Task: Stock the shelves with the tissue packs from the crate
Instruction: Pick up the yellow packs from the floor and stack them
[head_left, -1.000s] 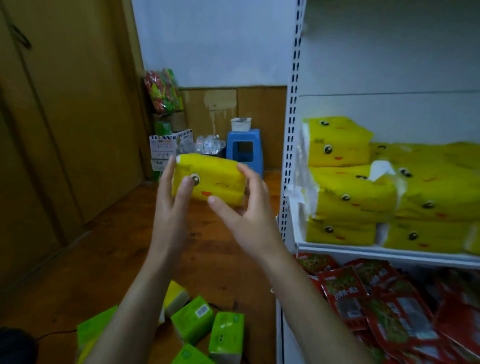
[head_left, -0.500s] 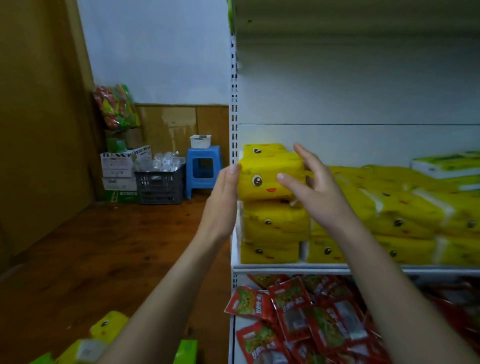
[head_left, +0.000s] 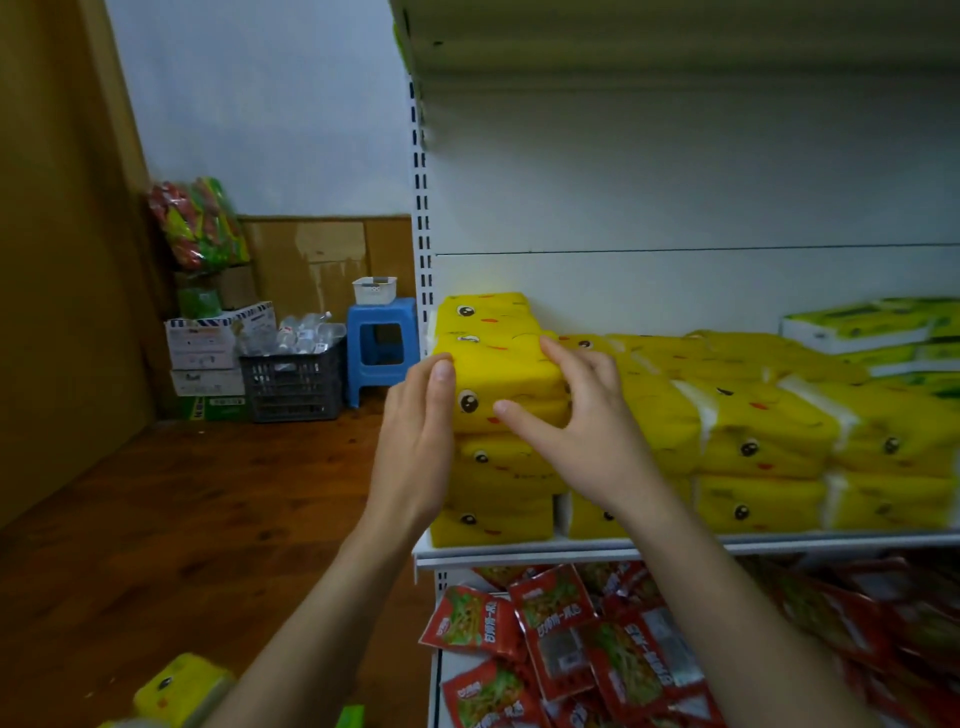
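Two hands on one yellow tissue pack (head_left: 498, 384) at the left end of the shelf (head_left: 675, 545), sitting atop the front stack (head_left: 498, 467). The left hand (head_left: 415, 441) lies flat, fingers straight against the pack's left end. The right hand (head_left: 587, 431) pinches it, fingers curled over the top, thumb on the face. Best play, I'd say: square it above the packs below, flush with the shelf's front edge, then let go.
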